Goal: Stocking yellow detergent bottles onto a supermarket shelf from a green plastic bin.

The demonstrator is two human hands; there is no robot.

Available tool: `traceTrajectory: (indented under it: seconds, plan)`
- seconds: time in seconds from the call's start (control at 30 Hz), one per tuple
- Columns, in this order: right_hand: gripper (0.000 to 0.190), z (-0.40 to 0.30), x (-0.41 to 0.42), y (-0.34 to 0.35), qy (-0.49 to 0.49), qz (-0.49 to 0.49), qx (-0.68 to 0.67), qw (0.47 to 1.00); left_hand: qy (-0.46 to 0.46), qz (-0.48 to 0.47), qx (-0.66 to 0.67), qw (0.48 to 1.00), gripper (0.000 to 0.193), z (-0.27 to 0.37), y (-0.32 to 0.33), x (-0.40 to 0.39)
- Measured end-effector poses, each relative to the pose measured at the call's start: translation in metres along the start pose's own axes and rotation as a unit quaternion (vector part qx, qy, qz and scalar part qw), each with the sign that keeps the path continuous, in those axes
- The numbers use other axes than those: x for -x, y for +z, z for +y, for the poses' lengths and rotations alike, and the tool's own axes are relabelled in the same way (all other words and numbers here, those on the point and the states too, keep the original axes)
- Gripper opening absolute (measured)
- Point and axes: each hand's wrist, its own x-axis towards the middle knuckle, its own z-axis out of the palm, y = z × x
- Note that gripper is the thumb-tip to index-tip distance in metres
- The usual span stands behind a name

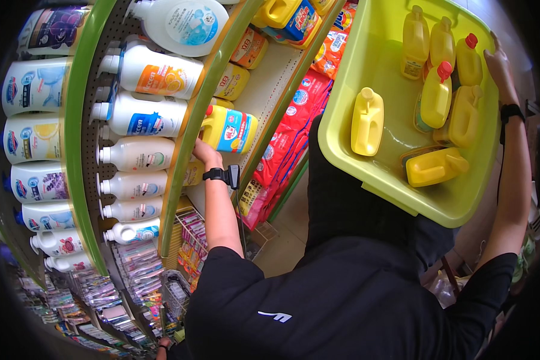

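Note:
On the lower shelf my left hand [208, 153] holds a yellow detergent bottle [234, 129] with a blue label and red cap, lying tilted with its cap toward the upper shelf. The shelf edge above partly hides my fingers. My right hand [498, 63] grips the far right rim of a yellow-green plastic tub [342, 130] in front of my legs. Inside the tub are several yellow jugs. One jug [367, 122] stands apart on the left, another jug [436, 166] lies near the front, and two in the group, including this bottle [435, 99], have red caps.
White pump bottles [162, 69] line the upper shelf [198, 112]. Yellow bottles [231, 81] stand deeper on the lower shelf, with red detergent bags [292, 117] below. A wire basket [176, 288] and another person's hand [163, 345] appear at lower left.

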Motion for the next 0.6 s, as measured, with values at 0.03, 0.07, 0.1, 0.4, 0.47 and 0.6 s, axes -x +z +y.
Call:
traceTrajectory:
  seconds: [0.03, 0.07, 0.1, 0.4, 0.47, 0.6]
  plan:
    - [0.066, 0.001, -0.001, 0.001, 0.003, 0.013, -0.001, 1.000, 0.005, 0.005, -0.010, 1.000, 0.049, 0.000, 0.003, 0.003]
    - [0.066, 0.003, -0.002, 0.002, -0.007, 0.005, 0.004, 1.000, -0.003, 0.017, -0.021, 1.000, 0.050, 0.001, 0.006, 0.006]
    - [0.066, 0.004, -0.003, 0.003, -0.016, 0.007, 0.009, 1.000, 0.010, 0.010, -0.020, 1.000, 0.050, 0.002, 0.011, 0.010]
    - [0.067, -0.005, 0.004, -0.004, -0.014, 0.003, 0.011, 1.000, 0.021, -0.037, 0.004, 0.999, 0.059, 0.011, 0.064, 0.040]
    - [0.068, -0.008, 0.007, -0.008, -0.011, 0.013, 0.025, 1.000, 0.026, -0.045, 0.001, 0.999, 0.059, 0.011, 0.078, 0.040]
    - [0.069, -0.013, 0.008, -0.010, 0.003, 0.000, 0.037, 0.999, 0.053, -0.074, -0.011, 0.996, 0.059, 0.006, 0.107, 0.041]
